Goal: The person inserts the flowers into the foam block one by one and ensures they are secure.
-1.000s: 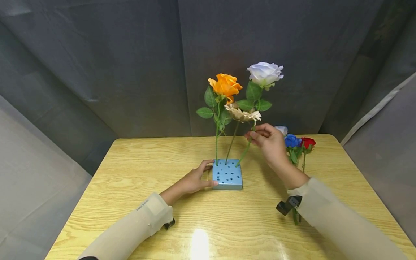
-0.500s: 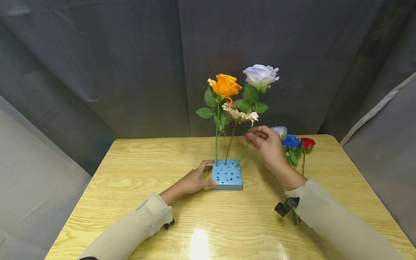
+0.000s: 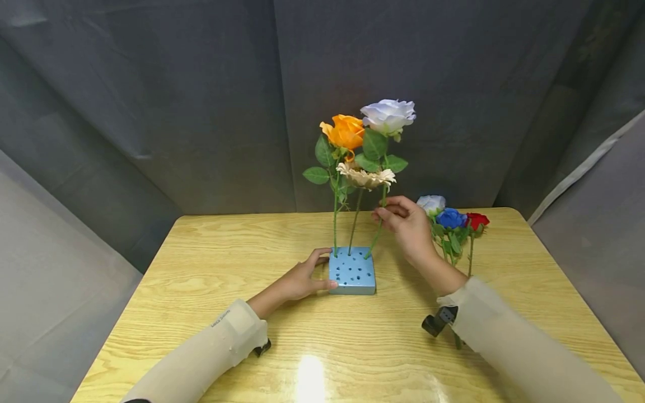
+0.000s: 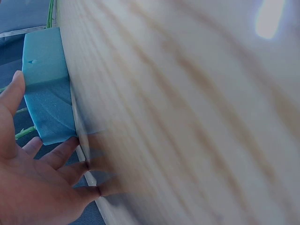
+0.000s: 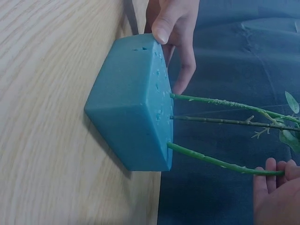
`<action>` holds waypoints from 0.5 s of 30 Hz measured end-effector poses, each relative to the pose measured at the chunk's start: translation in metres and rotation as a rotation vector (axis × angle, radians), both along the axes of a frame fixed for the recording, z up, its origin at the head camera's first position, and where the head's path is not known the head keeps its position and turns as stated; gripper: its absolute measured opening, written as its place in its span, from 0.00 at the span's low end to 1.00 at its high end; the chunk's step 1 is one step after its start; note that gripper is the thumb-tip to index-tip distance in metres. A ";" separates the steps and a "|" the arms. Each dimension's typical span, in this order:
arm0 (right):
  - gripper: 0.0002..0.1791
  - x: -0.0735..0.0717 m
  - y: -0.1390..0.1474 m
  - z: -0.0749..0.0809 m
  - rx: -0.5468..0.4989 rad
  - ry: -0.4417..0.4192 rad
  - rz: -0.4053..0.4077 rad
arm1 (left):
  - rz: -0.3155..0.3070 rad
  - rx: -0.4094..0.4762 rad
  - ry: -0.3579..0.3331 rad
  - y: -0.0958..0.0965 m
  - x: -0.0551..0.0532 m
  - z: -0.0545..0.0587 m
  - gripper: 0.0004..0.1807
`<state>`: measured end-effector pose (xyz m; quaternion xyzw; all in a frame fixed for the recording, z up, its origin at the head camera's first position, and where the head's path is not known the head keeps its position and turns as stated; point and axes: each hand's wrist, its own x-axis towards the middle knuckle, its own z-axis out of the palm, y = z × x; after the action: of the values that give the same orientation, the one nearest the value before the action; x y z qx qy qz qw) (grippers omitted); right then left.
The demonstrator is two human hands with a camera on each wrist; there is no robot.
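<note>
A blue foam block [image 3: 351, 290] pierced with holes sits on the table. My left hand [image 3: 299, 279] grips its left side, thumb at the near corner and fingers at the far one; the left wrist view shows the fingers against the block [image 4: 47, 70]. Three stems stand in its back row: an orange rose [image 3: 344, 132] at left, a cream daisy-like flower [image 3: 365, 176] in the middle and a pale lilac-white rose [image 3: 388, 116] at right. My right hand [image 3: 410, 230] pinches the white rose's green stem [image 5: 204, 157] well above the block. That stem curves slightly.
On the right of the wooden table [image 3: 211, 263] lie a blue rose [image 3: 451, 218], a red rose [image 3: 476, 221] and another whitish flower [image 3: 430, 204], their stems partly behind my right forearm. Grey curtains [image 3: 227, 112] hang behind and at both sides.
My right hand has moved left with the white rose's stem, which leans less now. The white bloom has come closer to the orange rose. My left hand and the block stay put.
</note>
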<state>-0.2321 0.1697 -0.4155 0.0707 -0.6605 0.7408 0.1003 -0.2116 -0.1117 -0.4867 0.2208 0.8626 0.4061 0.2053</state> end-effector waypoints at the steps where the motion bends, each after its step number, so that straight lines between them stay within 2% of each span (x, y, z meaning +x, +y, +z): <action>1: 0.13 0.000 -0.001 0.000 -0.006 0.000 0.001 | 0.000 -0.001 -0.003 0.000 0.000 -0.001 0.48; 10: 0.13 -0.001 -0.006 -0.006 0.072 0.022 0.010 | 0.006 0.004 0.003 -0.001 -0.001 -0.002 0.48; 15: 0.12 -0.001 -0.008 -0.007 0.078 0.028 0.023 | 0.007 0.003 0.004 -0.001 0.000 -0.001 0.48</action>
<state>-0.2328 0.1613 -0.4222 0.0928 -0.6865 0.7145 0.0981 -0.2120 -0.1129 -0.4880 0.2189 0.8631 0.4078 0.2019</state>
